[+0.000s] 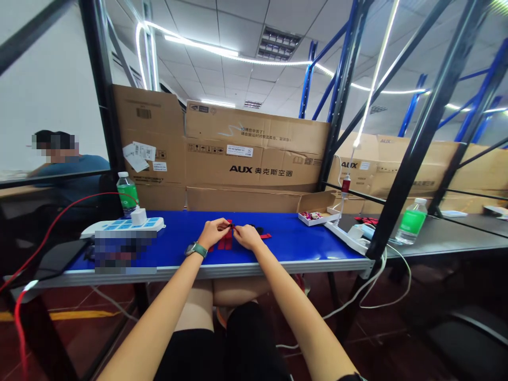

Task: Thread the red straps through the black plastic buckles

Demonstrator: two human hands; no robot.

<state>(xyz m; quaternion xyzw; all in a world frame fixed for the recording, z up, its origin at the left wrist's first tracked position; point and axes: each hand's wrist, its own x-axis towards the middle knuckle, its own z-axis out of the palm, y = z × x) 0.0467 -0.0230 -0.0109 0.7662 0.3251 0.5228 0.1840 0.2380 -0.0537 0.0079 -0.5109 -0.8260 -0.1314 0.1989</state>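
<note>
The left hand (214, 233), a green-strapped watch (196, 250) on its wrist, and the right hand (248, 236) met near the middle of the tabletop, their fingers (225, 226) pinched narrowly on a small red-and-black piece (232, 227), too small to make out in detail. The piece was held just above the blue tabletop (286, 248). Red blocks (224, 242) sat directly below the hands at 6 o'clock, and a black-and-red strip (262, 233) lay just beside the right hand at 3 o'clock. Farther off, a white power strip (123, 226) lay at 9 o'clock and a green-labelled water bottle (127, 194) stood at 10 o'clock, while an open cardboard tray (317, 214) of small items sat at 2 o'clock, near a second power strip (347, 236).
</note>
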